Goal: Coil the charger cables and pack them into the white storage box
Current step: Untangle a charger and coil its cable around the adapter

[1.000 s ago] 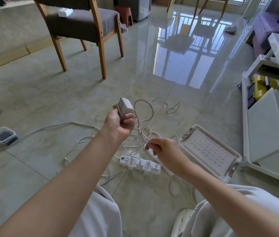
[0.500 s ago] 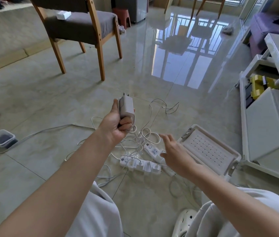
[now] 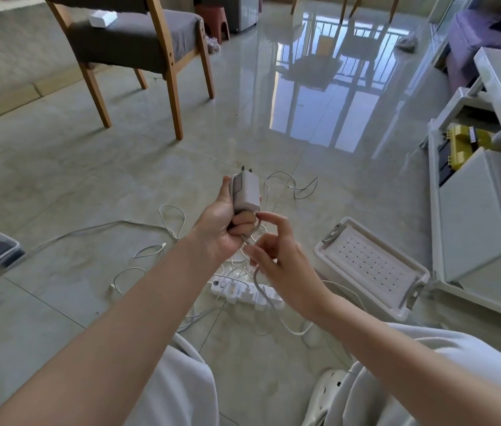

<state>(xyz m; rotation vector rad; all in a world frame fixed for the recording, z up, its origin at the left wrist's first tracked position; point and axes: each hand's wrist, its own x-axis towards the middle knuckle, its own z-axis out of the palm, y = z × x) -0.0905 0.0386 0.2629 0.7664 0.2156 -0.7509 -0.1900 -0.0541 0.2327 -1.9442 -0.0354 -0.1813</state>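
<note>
Glossy tiled floor (image 3: 58,167) reflecting windows; left hand (image 3: 223,229) fingers grip a charger (image 3: 246,192), right hand (image 3: 277,256) pinches its cable (image 3: 263,290).

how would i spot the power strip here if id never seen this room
Start at the wooden chair and come down the tiled floor to the tangle of white cables below the hands. The power strip lies there, the one long flat white bar, with plugs seated in it.

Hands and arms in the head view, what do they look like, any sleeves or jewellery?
Both forearms are bare right down to the bottom edge of the picture, with no sleeves in view. The left hand and right hand wear no gloves, and no rings, watch or bracelets show.
</note>
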